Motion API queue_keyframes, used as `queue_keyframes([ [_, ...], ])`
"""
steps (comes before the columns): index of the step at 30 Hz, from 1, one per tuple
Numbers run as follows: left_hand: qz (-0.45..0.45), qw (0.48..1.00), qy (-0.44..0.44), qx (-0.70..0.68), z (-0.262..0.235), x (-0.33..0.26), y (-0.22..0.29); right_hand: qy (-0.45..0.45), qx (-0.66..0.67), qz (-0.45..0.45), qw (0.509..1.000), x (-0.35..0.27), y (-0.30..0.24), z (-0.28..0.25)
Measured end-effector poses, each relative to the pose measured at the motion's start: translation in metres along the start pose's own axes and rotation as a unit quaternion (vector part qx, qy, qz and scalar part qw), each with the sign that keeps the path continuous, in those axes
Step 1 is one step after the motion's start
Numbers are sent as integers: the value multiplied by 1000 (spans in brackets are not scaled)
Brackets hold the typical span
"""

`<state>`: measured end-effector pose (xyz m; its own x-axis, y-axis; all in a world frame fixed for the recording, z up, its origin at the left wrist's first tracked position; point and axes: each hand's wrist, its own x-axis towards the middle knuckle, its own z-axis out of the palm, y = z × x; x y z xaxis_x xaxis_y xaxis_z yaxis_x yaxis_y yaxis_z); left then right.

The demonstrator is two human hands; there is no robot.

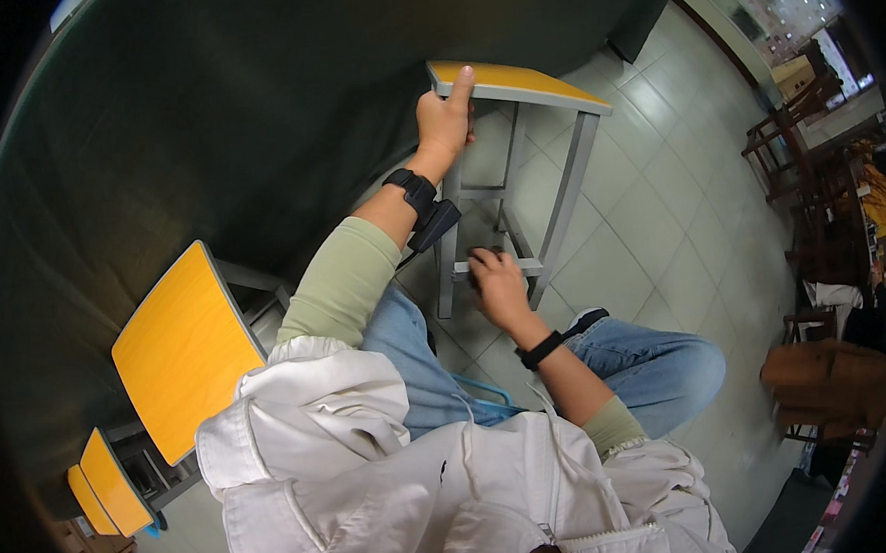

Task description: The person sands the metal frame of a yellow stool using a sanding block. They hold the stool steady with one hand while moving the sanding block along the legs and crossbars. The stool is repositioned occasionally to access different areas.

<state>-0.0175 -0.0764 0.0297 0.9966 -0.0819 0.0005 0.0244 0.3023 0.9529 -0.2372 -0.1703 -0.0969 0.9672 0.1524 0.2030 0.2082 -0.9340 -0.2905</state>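
The stool (pixel 513 83) stands on the tiled floor (pixel 651 226), gripped at its seat edge by the left hand (pixel 445 121); the right hand (pixel 499 284) is closed around a lower crossbar (pixel 523 267). Both grips are best kept firm while it is steadied.

Stool (pixel 513 81): square yellow-orange seat with grey edging, grey metal frame, four straight legs joined by crossbars low down. Upright on pale tiled floor (pixel 661 225), just beside a dark green cloth. Left hand (pixel 445 121) grips the seat's near corner (thumb up on top); right hand (pixel 499 286) rests on the lower crossbar (pixel 533 265).
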Motion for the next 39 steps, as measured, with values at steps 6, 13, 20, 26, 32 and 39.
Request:
queue_keyframes([
  [6,0,1000,-8,27,0,1,-2,14,-19,2,1000,4,-22,7],
  [13,3,1000,-19,20,-1,0,-1,50,-120,64,989,-24,20,-8],
  [20,-7,1000,-7,28,0,3,1,-23,-41,209,977,-83,50,-27],
  [26,-18,1000,-6,25,-2,15,-3,24,182,514,838,-101,95,-27],
  [32,-12,1000,-11,12,-3,21,-4,229,230,319,890,-76,93,-19],
  [39,-21,999,-17,24,-4,18,-5,211,129,323,914,-91,83,35],
])
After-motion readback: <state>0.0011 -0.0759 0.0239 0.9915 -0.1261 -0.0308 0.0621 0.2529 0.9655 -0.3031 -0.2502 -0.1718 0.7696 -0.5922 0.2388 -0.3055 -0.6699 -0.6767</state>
